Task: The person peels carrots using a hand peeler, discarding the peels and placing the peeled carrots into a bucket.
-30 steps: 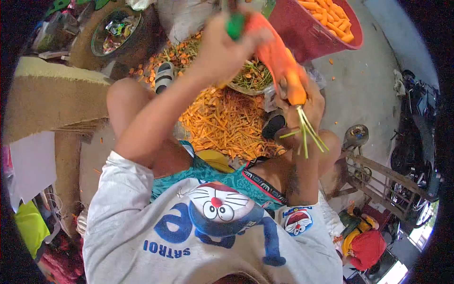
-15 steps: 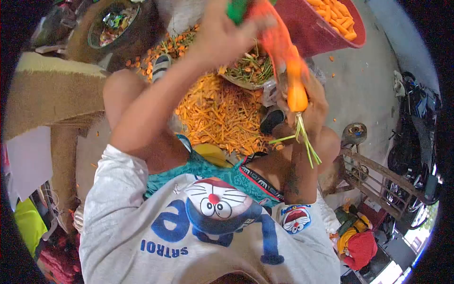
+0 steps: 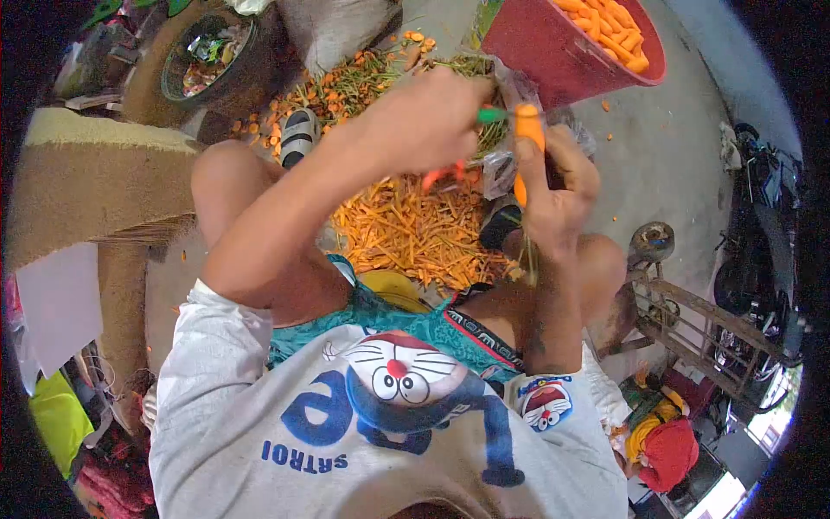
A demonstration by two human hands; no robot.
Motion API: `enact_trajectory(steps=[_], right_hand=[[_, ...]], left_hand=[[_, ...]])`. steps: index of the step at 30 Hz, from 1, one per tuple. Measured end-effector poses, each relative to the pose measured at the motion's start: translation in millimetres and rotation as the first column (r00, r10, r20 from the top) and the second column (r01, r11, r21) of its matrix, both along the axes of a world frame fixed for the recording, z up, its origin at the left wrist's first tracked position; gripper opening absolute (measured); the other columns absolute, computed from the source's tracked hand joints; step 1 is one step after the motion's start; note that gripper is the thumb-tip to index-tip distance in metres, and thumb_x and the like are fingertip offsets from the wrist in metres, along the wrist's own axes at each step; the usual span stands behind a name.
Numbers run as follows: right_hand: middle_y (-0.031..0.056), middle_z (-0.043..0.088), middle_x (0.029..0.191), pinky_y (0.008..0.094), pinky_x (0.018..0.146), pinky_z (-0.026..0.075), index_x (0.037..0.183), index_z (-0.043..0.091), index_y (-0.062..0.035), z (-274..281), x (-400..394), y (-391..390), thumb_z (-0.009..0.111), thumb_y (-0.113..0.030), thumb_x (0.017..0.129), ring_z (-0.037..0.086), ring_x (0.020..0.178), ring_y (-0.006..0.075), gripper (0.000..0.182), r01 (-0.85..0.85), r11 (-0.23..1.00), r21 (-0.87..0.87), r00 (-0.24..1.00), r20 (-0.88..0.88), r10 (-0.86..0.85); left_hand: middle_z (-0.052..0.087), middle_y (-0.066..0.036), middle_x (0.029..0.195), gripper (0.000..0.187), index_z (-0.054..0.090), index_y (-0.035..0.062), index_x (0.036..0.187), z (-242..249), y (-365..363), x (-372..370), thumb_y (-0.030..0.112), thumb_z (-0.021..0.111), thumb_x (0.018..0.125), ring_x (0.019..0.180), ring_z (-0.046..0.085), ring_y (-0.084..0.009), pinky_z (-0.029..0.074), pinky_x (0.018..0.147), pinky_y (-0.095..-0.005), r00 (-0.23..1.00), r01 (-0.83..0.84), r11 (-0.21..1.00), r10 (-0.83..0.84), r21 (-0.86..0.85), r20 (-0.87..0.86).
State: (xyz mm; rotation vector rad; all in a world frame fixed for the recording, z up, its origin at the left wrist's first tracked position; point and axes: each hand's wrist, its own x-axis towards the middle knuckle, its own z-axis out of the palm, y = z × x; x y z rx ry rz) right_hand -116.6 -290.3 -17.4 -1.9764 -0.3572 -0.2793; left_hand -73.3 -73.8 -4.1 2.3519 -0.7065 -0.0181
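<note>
My right hand [image 3: 562,186] is closed around an orange carrot [image 3: 530,130], thumb along its side. The carrot stands nearly upright, and its green stalks hang below my hand. My left hand [image 3: 441,121] grips a green-handled peeler [image 3: 493,115], whose thin blade lies across the carrot near its upper end. Below my left hand shows a blurred bright red-orange strip [image 3: 445,177]. Under both hands, between my feet, spreads a heap of carrot peelings [image 3: 406,229].
A red tub [image 3: 553,52] of peeled carrots stands at upper right. Carrot tops and stalks [image 3: 346,95] lie beyond my sandalled foot. A dark basket of rubbish [image 3: 220,86] is at upper left, near a pale sack [image 3: 337,30]. A wooden rack [image 3: 700,316] stands at right.
My left hand has come back down and toward me, its peeler now at the carrot's upper end. The carrot sits lower in my right hand's grip, its stalks now mostly behind the wrist.
</note>
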Motion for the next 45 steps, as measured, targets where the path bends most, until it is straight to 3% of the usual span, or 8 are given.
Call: enact_trajectory(steps=[6,8,14,16,26,35,40,45], right_hand=[[0.0082,0.072,0.095,0.0262,0.074,0.054,0.11,0.071,0.0033,-6.7,9.0,-10.3,0.066,-0.016,0.102,0.069,0.086,0.0161,0.022,0.1,0.89,0.444,0.983,-0.182,-0.02],[0.0116,0.071,0.105,0.0256,0.071,0.055,0.124,0.066,0.0039,-1.9,15.9,-23.7,0.065,-0.018,0.103,0.071,0.09,0.0188,0.03,0.03,0.444,0.896,0.957,-0.153,0.245],[0.0039,0.064,0.088,0.0208,0.051,0.042,0.123,0.067,0.0051,-0.8,18.0,-21.0,0.061,-0.027,0.106,0.053,0.066,0.0078,0.036,0.129,0.537,0.834,0.863,-0.361,0.354],[-0.0016,0.061,0.078,0.0192,0.054,0.04,0.114,0.073,0.0018,-5.0,15.0,-13.0,0.062,-0.027,0.106,0.05,0.061,0.0053,0.032,0.11,0.83,0.547,0.929,-0.354,0.111],[0.0013,0.069,0.08,0.0247,0.067,0.047,0.096,0.075,0.0053,-23.3,6.9,-0.7,0.079,-0.02,0.092,0.059,0.074,0.0071,0.026,0.199,0.97,0.136,0.979,-0.075,-0.19],[0.0094,0.074,0.099,0.0273,0.067,0.052,0.117,0.071,0.0059,-39.5,34.8,-30.9,0.076,-0.026,0.092,0.064,0.076,0.0148,0.041,0.016,0.96,0.279,1.0,-0.005,-0.015],[0.0055,0.066,0.096,0.0248,0.066,0.05,0.138,0.053,0.0064,27.6,177.0,-74.5,0.067,-0.044,0.099,0.061,0.08,0.014,0.065,0.173,0.397,0.902,0.903,-0.306,0.301],[-0.0009,0.062,0.085,0.028,0.064,0.046,0.124,0.067,-0.0042,-23.0,218.1,-46.1,0.068,-0.036,0.098,0.057,0.078,0.0118,0.041,0.164,0.744,0.647,0.955,-0.293,0.044]], left_hand=[[0.069,-0.03,0.091,0.027,0.066,-0.0039,0.101,-18.2,30.1,27.9,0.014,0.065,0.081,0.091,0.069,-0.0475,0.055,0.082,-0.0542,0.979,-0.114,0.939,0.162,0.325,-0.123],[0.069,-0.029,0.092,0.027,0.065,-0.0032,0.102,-17.5,39.3,31.8,0.014,0.065,0.08,0.092,0.068,-0.0477,0.055,0.082,-0.0547,0.977,-0.171,0.927,0.202,0.333,-0.062],[0.069,-0.028,0.089,0.032,0.06,-0.0029,0.106,-2.4,26.5,10.7,0.011,0.064,0.077,0.089,0.066,-0.0499,0.053,0.08,-0.0562,0.974,-0.218,0.969,0.209,0.111,0.093],[0.067,-0.029,0.086,0.033,0.059,-0.0041,0.104,3.2,11.7,2.2,0.008,0.061,0.073,0.087,0.066,-0.0501,0.052,0.08,-0.0571,0.998,-0.053,0.988,0.056,-0.147,0.022],[0.067,-0.029,0.079,0.037,0.061,-0.0075,0.106,7.3,-9.1,-11.9,0.006,0.061,0.071,0.082,0.067,-0.0493,0.055,0.077,-0.0558,0.994,-0.041,0.996,0.048,-0.073,0.1],[0.068,-0.034,0.086,0.028,0.067,-0.0105,0.086,-6.9,33.5,24.5,0.016,0.063,0.078,0.083,0.069,-0.0495,0.057,0.079,-0.0539,0.98,-0.073,0.961,0.119,0.267,-0.161],[0.069,-0.033,0.092,0.031,0.067,-0.0095,0.091,-11.7,71.1,28.4,0.019,0.063,0.08,0.092,0.069,-0.0478,0.055,0.085,-0.0529,0.958,-0.245,0.925,0.276,0.291,-0.073],[0.068,-0.032,0.092,0.03,0.068,-0.0065,0.1,17.1,106.7,22.1,0.017,0.063,0.082,0.093,0.068,-0.0485,0.054,0.085,-0.0523,0.938,-0.336,0.918,0.345,0.209,-0.009]])
